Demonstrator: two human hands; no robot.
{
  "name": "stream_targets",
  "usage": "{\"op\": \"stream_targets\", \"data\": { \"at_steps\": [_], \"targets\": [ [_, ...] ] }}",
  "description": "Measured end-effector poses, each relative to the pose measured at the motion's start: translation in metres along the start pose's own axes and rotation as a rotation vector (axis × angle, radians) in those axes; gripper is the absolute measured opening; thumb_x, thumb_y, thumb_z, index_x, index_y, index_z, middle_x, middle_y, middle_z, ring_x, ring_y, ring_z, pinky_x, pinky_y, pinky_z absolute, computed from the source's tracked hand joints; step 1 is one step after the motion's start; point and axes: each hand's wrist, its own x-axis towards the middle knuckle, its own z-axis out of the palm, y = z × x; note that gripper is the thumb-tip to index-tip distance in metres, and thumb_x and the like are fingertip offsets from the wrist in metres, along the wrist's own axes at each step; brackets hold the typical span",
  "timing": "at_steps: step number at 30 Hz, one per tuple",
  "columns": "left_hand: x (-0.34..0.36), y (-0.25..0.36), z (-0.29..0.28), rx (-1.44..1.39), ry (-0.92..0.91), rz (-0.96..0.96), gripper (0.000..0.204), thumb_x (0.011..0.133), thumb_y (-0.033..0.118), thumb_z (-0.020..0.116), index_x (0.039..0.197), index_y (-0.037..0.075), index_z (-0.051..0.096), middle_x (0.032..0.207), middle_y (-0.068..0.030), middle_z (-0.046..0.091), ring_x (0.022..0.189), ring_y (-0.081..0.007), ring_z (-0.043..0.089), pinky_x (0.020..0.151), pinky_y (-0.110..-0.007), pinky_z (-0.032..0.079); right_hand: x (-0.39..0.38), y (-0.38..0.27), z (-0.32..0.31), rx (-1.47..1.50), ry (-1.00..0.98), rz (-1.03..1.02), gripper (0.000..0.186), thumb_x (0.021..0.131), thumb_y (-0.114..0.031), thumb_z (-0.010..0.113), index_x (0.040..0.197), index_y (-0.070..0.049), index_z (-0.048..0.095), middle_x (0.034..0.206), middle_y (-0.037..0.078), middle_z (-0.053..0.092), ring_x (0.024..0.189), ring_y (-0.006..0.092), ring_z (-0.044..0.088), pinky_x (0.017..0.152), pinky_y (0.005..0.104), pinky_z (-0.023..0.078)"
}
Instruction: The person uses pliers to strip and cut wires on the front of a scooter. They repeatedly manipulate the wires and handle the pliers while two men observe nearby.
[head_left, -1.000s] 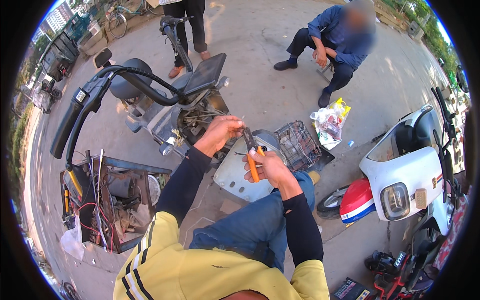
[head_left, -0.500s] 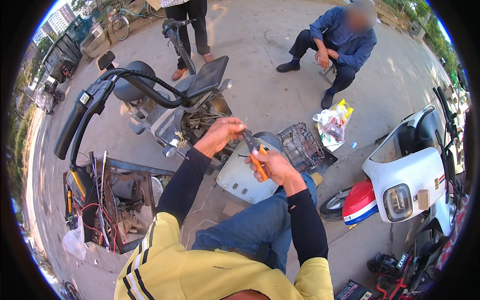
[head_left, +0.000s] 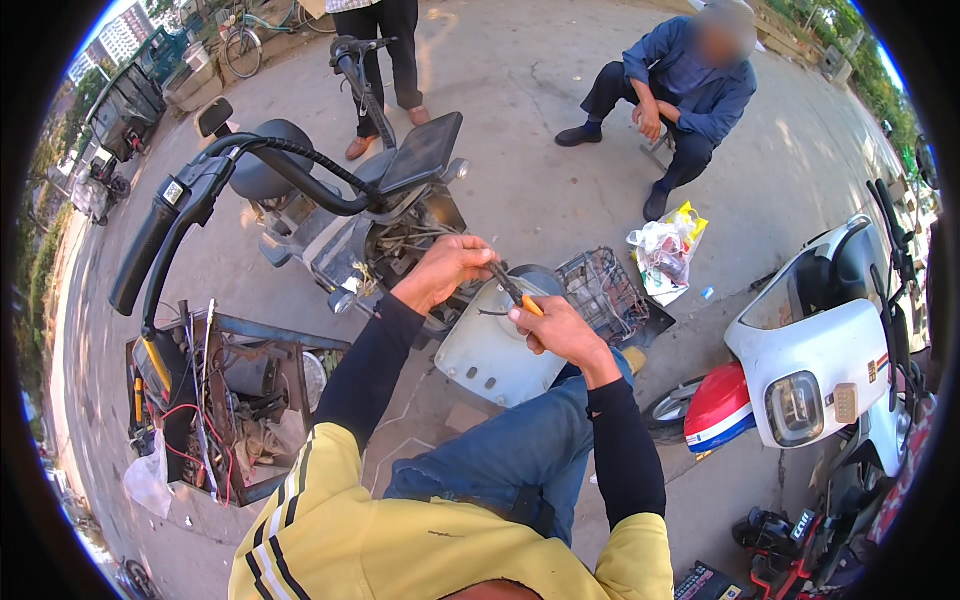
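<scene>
My right hand [head_left: 565, 330] is closed around orange-handled pliers [head_left: 531, 303], their dark jaws pointing up and to the left. At the jaws, my left hand [head_left: 458, 268] pinches something small and dark; what it is stays too small to make out. A short dark wire [head_left: 487, 312] shows just below the pliers. Under both hands lies the silver-white body panel [head_left: 490, 358] of a scooter, with slots along its lower part. A wire basket [head_left: 603, 290] full of tangled bits sits to the right of the panel.
An open scooter frame with exposed wiring [head_left: 405, 235] stands ahead on the left. Nearer left is a metal box of tools and scrap [head_left: 262, 350]. A white scooter [head_left: 825, 375] is at the right. One person squats ahead by a plastic bag [head_left: 665, 255]; another stands behind the frame.
The pliers have turned in my right hand, and less of their orange handles shows. That hand has shifted slightly right. My left hand keeps its pinch in nearly the same place.
</scene>
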Motion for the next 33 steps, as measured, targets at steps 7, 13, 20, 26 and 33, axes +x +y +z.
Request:
{"op": "stream_targets", "data": {
  "at_steps": [7, 13, 20, 26, 33],
  "targets": [
    [0.002, -0.006, 0.001, -0.105, 0.022, 0.006, 0.011, 0.103, 0.009, 0.062, 0.107, -0.001, 0.067, 0.107, -0.0115, 0.071, 0.100, -0.0196, 0.068, 0.091, -0.035, 0.056, 0.002, -0.002, 0.001, 0.021, -0.007, 0.028, 0.041, 0.100, -0.033, 0.070, 0.079, 0.000, 0.059, 0.067, 0.003, 0.055, 0.054, 0.0120, 0.051, 0.052, 0.0322, 0.041],
    [0.005, -0.008, 0.002, -0.197, 0.002, -0.027, 0.008, 0.101, 0.007, 0.064, 0.104, -0.001, 0.066, 0.107, -0.0130, 0.072, 0.101, -0.0216, 0.069, 0.091, -0.036, 0.056, 0.009, 0.014, -0.001, -0.139, 0.063, -0.046, 0.035, 0.101, -0.031, 0.069, 0.086, -0.001, 0.061, 0.067, 0.001, 0.055, 0.057, 0.0106, 0.052, 0.054, 0.0321, 0.042],
    [0.001, -0.002, 0.004, -0.073, 0.029, -0.098, 0.007, 0.102, 0.010, 0.063, 0.103, 0.004, 0.066, 0.107, -0.0085, 0.073, 0.101, -0.0175, 0.067, 0.090, -0.034, 0.055, -0.005, 0.004, 0.004, -0.598, 0.278, -0.235, 0.032, 0.097, -0.028, 0.072, 0.097, 0.004, 0.067, 0.079, 0.022, 0.068, 0.075, 0.0424, 0.068, 0.071, 0.0508, 0.052],
    [0.001, -0.005, 0.015, 0.225, 0.075, 0.053, 0.010, 0.104, 0.014, 0.062, 0.100, 0.005, 0.067, 0.104, -0.0047, 0.071, 0.097, -0.0125, 0.064, 0.088, -0.032, 0.053, -0.002, 0.017, 0.000, -0.937, 0.434, -0.396, 0.019, 0.094, -0.019, 0.068, 0.099, 0.000, 0.063, 0.095, 0.022, 0.071, 0.079, 0.0438, 0.070, 0.070, 0.0523, 0.056],
    [0.002, -0.019, 0.009, 0.422, 0.126, 0.211, 0.009, 0.100, 0.006, 0.061, 0.097, 0.001, 0.067, 0.094, -0.0031, 0.072, 0.086, -0.0104, 0.062, 0.079, -0.028, 0.050, 0.011, 0.029, -0.007, -1.239, 0.457, -0.548, 0.014, 0.091, -0.013, 0.063, 0.098, -0.001, 0.061, 0.090, 0.015, 0.065, 0.070, 0.0329, 0.072, 0.059, 0.0429, 0.058]
  ]
}}
